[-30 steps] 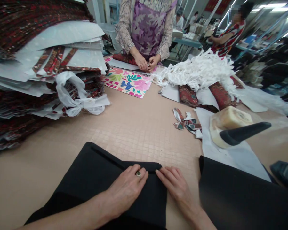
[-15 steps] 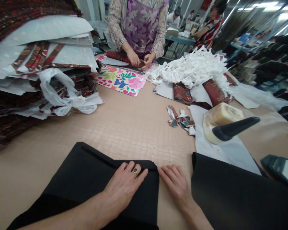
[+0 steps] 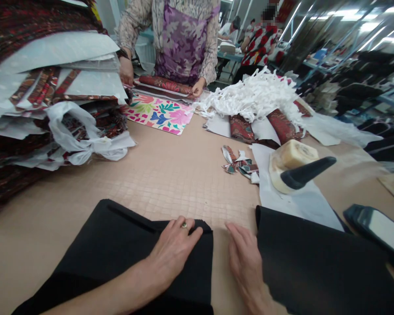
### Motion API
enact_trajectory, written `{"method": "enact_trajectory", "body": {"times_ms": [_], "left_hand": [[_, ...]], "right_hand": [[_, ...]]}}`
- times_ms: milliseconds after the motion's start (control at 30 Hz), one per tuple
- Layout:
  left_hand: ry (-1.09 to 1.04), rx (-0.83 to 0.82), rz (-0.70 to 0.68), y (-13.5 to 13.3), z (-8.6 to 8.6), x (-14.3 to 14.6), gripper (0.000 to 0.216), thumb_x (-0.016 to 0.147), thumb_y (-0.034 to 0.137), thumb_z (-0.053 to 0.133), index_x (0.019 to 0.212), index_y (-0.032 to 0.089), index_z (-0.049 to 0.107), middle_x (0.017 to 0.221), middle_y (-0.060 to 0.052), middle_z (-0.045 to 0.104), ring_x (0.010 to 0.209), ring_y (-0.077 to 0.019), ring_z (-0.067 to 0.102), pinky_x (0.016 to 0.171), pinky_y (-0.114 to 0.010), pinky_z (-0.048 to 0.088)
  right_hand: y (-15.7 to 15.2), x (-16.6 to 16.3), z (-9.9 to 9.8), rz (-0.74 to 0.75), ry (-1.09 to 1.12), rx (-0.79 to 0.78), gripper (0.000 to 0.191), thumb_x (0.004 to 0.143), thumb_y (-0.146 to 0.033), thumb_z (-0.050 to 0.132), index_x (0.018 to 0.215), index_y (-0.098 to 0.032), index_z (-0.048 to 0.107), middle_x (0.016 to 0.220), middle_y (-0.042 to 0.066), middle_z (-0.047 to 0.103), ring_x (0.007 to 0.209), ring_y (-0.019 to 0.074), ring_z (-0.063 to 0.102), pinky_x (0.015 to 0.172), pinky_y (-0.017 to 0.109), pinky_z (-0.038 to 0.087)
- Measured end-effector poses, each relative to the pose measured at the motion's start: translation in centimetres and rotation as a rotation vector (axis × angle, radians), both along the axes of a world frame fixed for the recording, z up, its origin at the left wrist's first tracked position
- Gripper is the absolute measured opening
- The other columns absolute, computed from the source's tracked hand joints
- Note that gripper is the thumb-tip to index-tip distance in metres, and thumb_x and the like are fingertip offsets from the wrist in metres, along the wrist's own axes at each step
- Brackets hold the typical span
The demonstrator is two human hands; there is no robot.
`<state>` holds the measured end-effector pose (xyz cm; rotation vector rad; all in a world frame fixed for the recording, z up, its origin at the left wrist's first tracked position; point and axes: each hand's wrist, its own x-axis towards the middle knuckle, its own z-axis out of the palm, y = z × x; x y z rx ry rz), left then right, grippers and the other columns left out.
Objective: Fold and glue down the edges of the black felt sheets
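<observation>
Across the foreground spreads a broad tan tabletop marked with a faint grid (image 3: 151, 179). On its left rises a tall stack of white-backed, dark red patterned fabric panels (image 3: 68, 50). Nearest the wearer lies a black fabric panel with a narrow fold along its far edge (image 3: 118, 249); to its right, apart from it, is a second black sheet with a curled left edge (image 3: 315, 262). Farther off sits a heap of shredded white strips (image 3: 252, 96), with a bright floral-printed sheet (image 3: 160, 114) to its left. The left hand (image 3: 174, 247) rests on the first panel's fold, fingers bent; whether they pinch the cloth I cannot tell. The right hand (image 3: 246, 258) is between the black pieces, fingers together, extended and grasping nothing. A green-stoned ring (image 3: 184, 225) circles one left finger.
</observation>
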<state>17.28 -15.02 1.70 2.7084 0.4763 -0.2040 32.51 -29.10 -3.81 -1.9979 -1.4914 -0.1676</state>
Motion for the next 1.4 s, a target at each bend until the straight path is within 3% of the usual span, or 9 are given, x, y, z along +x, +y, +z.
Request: {"method": "enact_trajectory", "body": {"times_ms": [167, 300, 467, 600, 833, 1000, 1200, 1300, 1400], "left_hand": [[-0.068, -0.175, 0.211, 0.3, -1.2, 1.1, 0.01, 0.082, 0.01, 0.049, 0.087, 0.017, 0.055, 0.088, -0.004, 0.055, 0.085, -0.0204, 0.048, 0.079, -0.035, 0.038], [-0.175, -0.319, 0.232, 0.7, -0.2, 0.7, 0.014, 0.073, 0.004, 0.053, 0.076, 0.017, 0.051, 0.083, 0.0, 0.054, 0.082, -0.0169, 0.049, 0.075, -0.03, 0.038], [-0.14, -0.574, 0.255, 1.0, 2.2, -0.3, 0.007, 0.078, 0.011, 0.051, 0.077, 0.018, 0.05, 0.071, 0.003, 0.055, 0.068, -0.0132, 0.052, 0.063, -0.024, 0.041], [-0.344, -0.396, 0.107, 0.4, 2.4, -0.5, 0.023, 0.082, 0.013, 0.051, 0.103, 0.021, 0.051, 0.098, -0.002, 0.058, 0.089, -0.0163, 0.055, 0.08, -0.028, 0.045], [-0.529, -0.079, -0.136, 0.2, 1.8, 0.3, 0.022, 0.093, 0.019, 0.037, 0.103, 0.016, 0.055, 0.09, -0.007, 0.062, 0.082, -0.0177, 0.059, 0.073, -0.03, 0.05], [-0.435, -0.255, -0.175, 0.7, 2.4, 0.7, 0.024, 0.092, 0.018, 0.035, 0.099, 0.015, 0.058, 0.087, -0.006, 0.062, 0.078, -0.0158, 0.058, 0.071, -0.027, 0.049], [-0.305, -0.402, 0.08, 0.9, 4.0, 1.4, 0.016, 0.088, 0.023, 0.044, 0.09, 0.018, 0.059, 0.079, -0.002, 0.061, 0.073, -0.0138, 0.056, 0.069, -0.026, 0.046], [-0.27, -0.415, 0.047, 0.9, 4.0, 1.5, 0.019, 0.083, 0.026, 0.054, 0.101, 0.02, 0.057, 0.09, -0.001, 0.062, 0.082, -0.0153, 0.057, 0.074, -0.026, 0.046], [-0.268, -0.376, -0.004, 0.9, 3.6, 1.5, 0.017, 0.087, 0.019, 0.043, 0.089, 0.019, 0.06, 0.082, -0.002, 0.062, 0.077, -0.0146, 0.057, 0.071, -0.025, 0.045]], "right_hand": [[-0.3, -3.1, 1.1, -0.151, 0.281, 0.029, 0.035, 0.085, -0.019, 0.042, 0.12, -0.018, 0.048, 0.108, 0.01, 0.06, 0.102, 0.0224, 0.054, 0.086, 0.043, 0.045], [0.1, -4.3, 1.9, -0.216, 0.559, 0.051, 0.041, 0.083, -0.024, 0.048, 0.124, -0.019, 0.046, 0.115, 0.01, 0.058, 0.108, 0.0226, 0.053, 0.09, 0.043, 0.045], [0.9, -4.8, 3.4, -0.189, 1.091, 0.081, 0.033, 0.075, -0.033, 0.061, 0.103, -0.017, 0.063, 0.093, 0.008, 0.067, 0.087, 0.0208, 0.062, 0.081, 0.035, 0.05], [1.6, -5.3, 4.6, -0.154, 1.367, 0.131, 0.027, 0.073, -0.041, 0.063, 0.083, -0.016, 0.068, 0.081, 0.006, 0.069, 0.077, 0.0199, 0.063, 0.073, 0.032, 0.05], [1.5, -5.8, 5.6, -0.152, 1.304, 0.159, 0.03, 0.075, -0.045, 0.06, 0.085, -0.018, 0.069, 0.076, 0.004, 0.066, 0.076, 0.0182, 0.06, 0.073, 0.03, 0.048], [1.2, -5.6, 5.8, -0.14, 1.104, 0.123, 0.027, 0.079, -0.042, 0.054, 0.077, -0.019, 0.067, 0.075, 0.004, 0.064, 0.077, 0.0175, 0.059, 0.073, 0.028, 0.047], [1.4, -5.3, 5.8, -0.206, 1.182, 0.122, 0.026, 0.077, -0.041, 0.056, 0.077, -0.018, 0.066, 0.072, 0.004, 0.063, 0.075, 0.0186, 0.06, 0.071, 0.029, 0.048], [1.5, -5.2, 5.8, -0.199, 1.192, 0.118, 0.025, 0.076, -0.041, 0.056, 0.075, -0.017, 0.066, 0.071, 0.004, 0.063, 0.074, 0.0189, 0.06, 0.069, 0.028, 0.048], [1.7, -5.1, 5.8, -0.194, 1.186, 0.095, 0.024, 0.076, -0.04, 0.055, 0.072, -0.018, 0.065, 0.069, 0.003, 0.063, 0.076, 0.0194, 0.06, 0.068, 0.027, 0.048]]}}
